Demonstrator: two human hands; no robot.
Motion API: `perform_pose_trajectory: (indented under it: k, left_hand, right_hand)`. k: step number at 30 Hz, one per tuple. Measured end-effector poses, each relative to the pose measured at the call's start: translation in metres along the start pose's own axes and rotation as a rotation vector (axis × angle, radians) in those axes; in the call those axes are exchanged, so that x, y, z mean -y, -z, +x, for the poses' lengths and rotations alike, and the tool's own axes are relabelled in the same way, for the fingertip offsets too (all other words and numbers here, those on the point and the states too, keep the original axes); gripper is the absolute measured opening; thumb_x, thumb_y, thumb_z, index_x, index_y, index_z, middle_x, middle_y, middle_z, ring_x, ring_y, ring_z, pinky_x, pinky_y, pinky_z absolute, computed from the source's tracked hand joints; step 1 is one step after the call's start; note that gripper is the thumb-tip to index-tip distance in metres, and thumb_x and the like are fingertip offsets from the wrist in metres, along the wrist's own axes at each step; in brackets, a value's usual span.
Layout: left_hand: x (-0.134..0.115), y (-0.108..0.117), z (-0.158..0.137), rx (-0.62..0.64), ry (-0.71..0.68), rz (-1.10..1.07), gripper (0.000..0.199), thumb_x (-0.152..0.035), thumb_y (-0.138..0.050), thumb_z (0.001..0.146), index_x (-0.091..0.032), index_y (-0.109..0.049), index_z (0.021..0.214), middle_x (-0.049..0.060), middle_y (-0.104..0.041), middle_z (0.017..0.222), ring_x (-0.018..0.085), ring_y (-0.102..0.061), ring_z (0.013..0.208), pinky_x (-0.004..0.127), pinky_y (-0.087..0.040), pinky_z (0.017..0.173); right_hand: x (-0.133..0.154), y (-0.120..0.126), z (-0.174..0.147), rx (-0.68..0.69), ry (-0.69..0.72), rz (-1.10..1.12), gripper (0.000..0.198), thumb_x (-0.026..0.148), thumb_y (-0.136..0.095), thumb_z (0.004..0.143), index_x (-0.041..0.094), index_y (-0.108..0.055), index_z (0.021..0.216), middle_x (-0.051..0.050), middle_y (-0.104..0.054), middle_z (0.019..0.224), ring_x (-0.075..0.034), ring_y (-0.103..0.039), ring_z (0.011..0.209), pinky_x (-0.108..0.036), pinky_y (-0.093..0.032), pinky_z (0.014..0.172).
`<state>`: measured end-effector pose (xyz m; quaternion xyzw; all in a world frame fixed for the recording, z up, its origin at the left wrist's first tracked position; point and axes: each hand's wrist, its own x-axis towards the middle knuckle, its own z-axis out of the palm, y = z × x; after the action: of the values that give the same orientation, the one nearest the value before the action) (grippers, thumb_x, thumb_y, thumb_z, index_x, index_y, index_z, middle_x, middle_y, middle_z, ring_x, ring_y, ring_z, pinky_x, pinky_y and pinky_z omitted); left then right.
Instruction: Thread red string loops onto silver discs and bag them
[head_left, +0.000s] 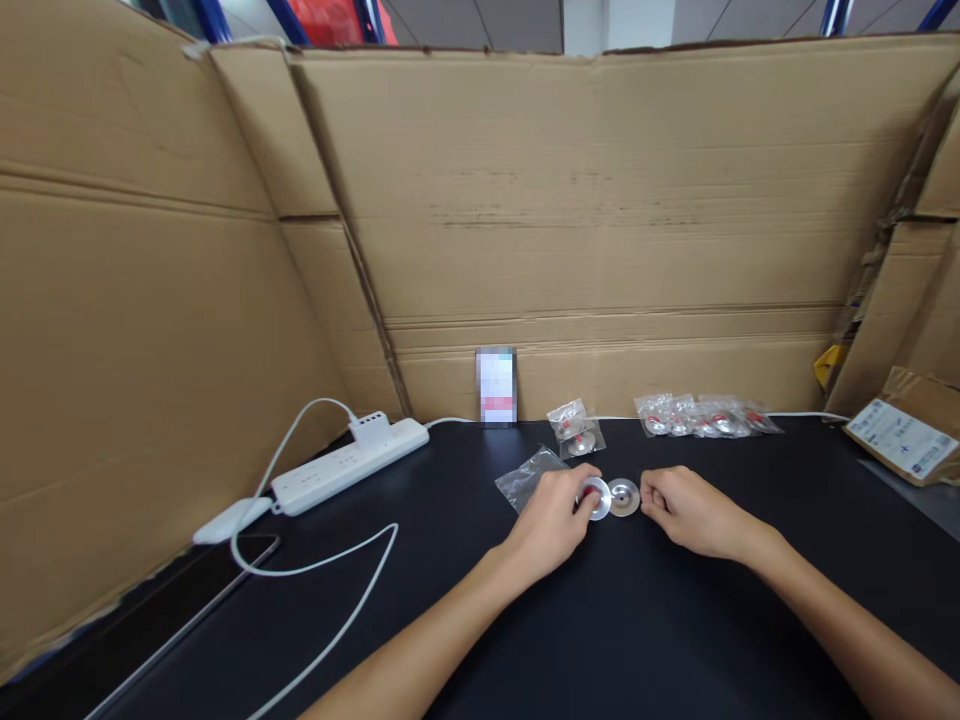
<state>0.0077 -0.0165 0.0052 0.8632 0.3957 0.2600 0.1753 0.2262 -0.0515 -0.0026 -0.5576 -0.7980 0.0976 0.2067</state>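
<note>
My left hand has its fingers closed around the rim of a shiny round metal disc, whose middle shows some red. Touching or nearly touching it on the right, a second metal disc lies on the black tabletop with a small dark hole at its centre. Just right of that disc is my right hand, fingers curled in tightly; whether something small is in them is hidden. A clear plastic bag lies flat behind my left hand, partly covered by it.
Bagged metal discs lie at the back, in a small pile and a longer row. A phone leans on the cardboard wall. A power strip with a looping white cable is left; a labelled package is right.
</note>
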Motion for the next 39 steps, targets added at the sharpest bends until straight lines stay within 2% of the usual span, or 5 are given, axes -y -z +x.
perform_pose_trajectory:
  k: [10, 18, 24, 34, 39]
  left_hand:
    - [0.007, 0.011, 0.002, 0.055, 0.048, 0.14, 0.023, -0.02, -0.046, 0.089, -0.018, -0.068, 0.098, 0.01, -0.069, 0.089, 0.025, -0.063, 0.088, 0.033, -0.044, 0.076]
    - [0.005, 0.0, -0.003, -0.085, -0.128, 0.323, 0.025, -0.027, -0.044, 0.094, -0.016, -0.065, 0.101, 0.012, -0.06, 0.097, 0.028, -0.051, 0.098, 0.041, -0.043, 0.087]
    - [-0.003, -0.008, -0.003, -0.043, -0.23, 0.332, 0.031, -0.032, -0.039, 0.098, -0.015, -0.064, 0.104, 0.012, -0.059, 0.103, 0.029, -0.046, 0.109, 0.045, -0.041, 0.093]
    - [-0.005, -0.014, 0.0, -0.093, -0.221, 0.052, 0.004, -0.021, -0.053, 0.088, -0.018, -0.056, 0.087, 0.007, -0.059, 0.092, 0.025, -0.05, 0.103, 0.038, -0.045, 0.09]
    - [-0.011, -0.006, 0.0, -0.226, -0.066, -0.124, 0.007, -0.017, -0.047, 0.088, -0.019, -0.054, 0.086, 0.005, -0.06, 0.09, 0.017, -0.059, 0.076, 0.03, -0.047, 0.071]
  right_hand:
    - [0.002, -0.006, 0.009, -0.201, -0.071, 0.224, 0.015, 0.025, -0.051, 0.09, 0.02, -0.06, 0.079, 0.002, -0.057, 0.057, -0.014, -0.053, 0.052, -0.024, -0.037, 0.052]
    - [0.008, -0.02, 0.011, -0.337, 0.039, 0.19, 0.022, 0.019, -0.053, 0.09, 0.017, -0.072, 0.101, -0.004, -0.062, 0.079, -0.015, -0.057, 0.064, -0.028, -0.047, 0.064]
    - [0.008, -0.025, 0.011, -0.249, 0.101, 0.14, 0.015, 0.016, -0.056, 0.089, 0.018, -0.07, 0.093, -0.003, -0.059, 0.08, -0.014, -0.057, 0.067, -0.026, -0.045, 0.063]
    - [0.011, -0.018, 0.01, -0.35, 0.147, 0.256, 0.026, 0.018, -0.046, 0.094, 0.021, -0.07, 0.104, -0.005, -0.068, 0.083, -0.018, -0.065, 0.073, -0.031, -0.052, 0.072]
    - [0.019, -0.014, 0.008, -0.454, 0.105, 0.519, 0.019, 0.029, -0.053, 0.093, 0.019, -0.063, 0.106, -0.005, -0.071, 0.082, -0.017, -0.068, 0.066, -0.032, -0.059, 0.067]
